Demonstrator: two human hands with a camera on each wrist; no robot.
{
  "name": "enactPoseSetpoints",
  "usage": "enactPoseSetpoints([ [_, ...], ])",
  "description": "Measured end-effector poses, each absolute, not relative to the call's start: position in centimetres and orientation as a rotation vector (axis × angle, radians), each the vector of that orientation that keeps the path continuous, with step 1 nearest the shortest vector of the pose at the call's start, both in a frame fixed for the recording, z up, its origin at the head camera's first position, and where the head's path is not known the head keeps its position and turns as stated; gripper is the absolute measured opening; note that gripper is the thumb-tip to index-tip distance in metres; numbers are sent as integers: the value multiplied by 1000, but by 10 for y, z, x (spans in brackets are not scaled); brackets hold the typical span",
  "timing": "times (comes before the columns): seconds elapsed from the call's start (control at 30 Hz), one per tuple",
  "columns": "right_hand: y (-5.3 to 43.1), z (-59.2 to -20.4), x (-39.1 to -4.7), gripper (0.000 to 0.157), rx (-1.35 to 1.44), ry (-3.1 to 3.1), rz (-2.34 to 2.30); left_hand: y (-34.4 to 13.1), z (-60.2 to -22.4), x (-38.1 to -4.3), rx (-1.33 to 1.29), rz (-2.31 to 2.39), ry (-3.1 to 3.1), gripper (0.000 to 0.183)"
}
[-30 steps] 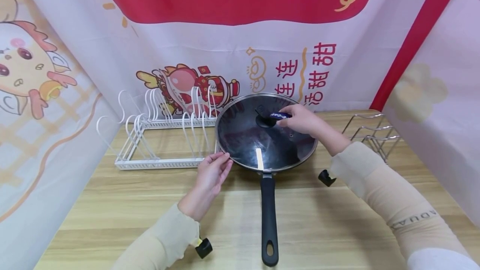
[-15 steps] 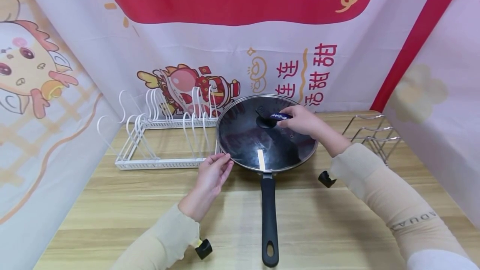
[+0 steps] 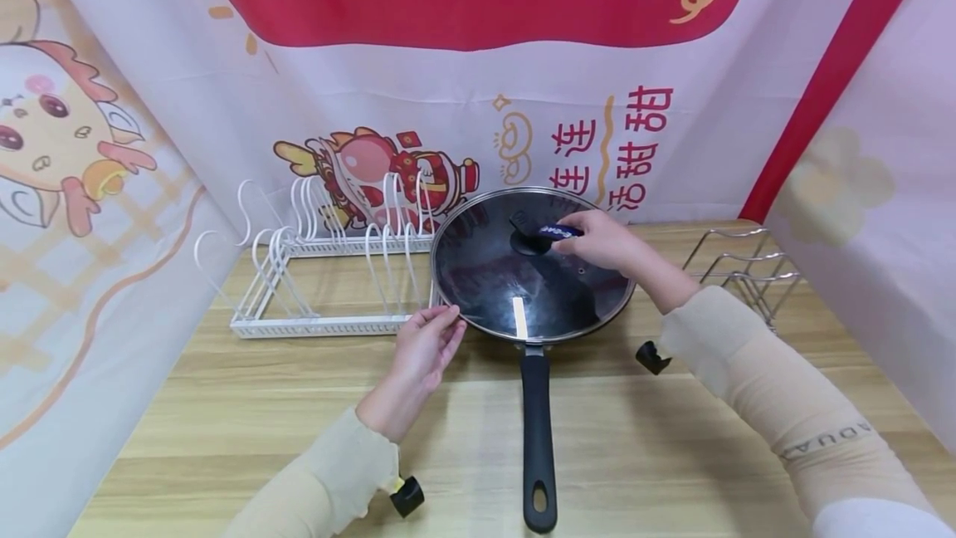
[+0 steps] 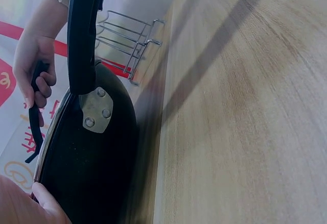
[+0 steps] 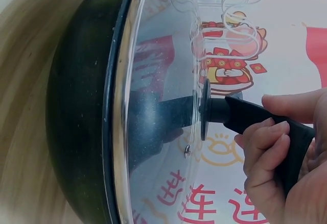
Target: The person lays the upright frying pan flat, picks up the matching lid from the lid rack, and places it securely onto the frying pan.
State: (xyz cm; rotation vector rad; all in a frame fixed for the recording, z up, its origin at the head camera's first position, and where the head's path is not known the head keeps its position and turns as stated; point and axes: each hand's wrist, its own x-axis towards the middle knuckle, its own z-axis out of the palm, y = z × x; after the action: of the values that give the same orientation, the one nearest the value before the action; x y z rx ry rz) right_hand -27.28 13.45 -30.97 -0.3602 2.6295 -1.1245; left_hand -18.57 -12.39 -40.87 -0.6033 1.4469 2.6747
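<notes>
A black wok (image 4: 97,168) stands on the wooden table, its long black handle (image 3: 538,438) towards me. On its rim sits a glass lid (image 3: 493,289) with a metal edge. My right hand (image 3: 597,241) grips the lid's black knob handle (image 5: 255,117), fingers curled around it in the right wrist view. My left hand (image 3: 427,347) is at the near left of the rim, where thumb and forefinger pinch the wok's edge. In the left wrist view its fingertips (image 4: 46,198) lie against the wok's side, just below the lid's edge.
A white dish rack (image 3: 321,325) with upright wire loops stands to the left, close beside the wok. At the right is a small chrome wire rack (image 3: 747,272). Printed cloth (image 3: 448,73) hangs behind and at both sides of the wooden table (image 3: 299,405).
</notes>
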Motion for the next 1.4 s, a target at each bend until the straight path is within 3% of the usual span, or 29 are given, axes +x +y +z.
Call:
enactPoseSetpoints([
  [1.4, 136, -306, -265, 56, -477, 2800, -867, -133, -410, -191, -536, 2533, 1544, 13],
])
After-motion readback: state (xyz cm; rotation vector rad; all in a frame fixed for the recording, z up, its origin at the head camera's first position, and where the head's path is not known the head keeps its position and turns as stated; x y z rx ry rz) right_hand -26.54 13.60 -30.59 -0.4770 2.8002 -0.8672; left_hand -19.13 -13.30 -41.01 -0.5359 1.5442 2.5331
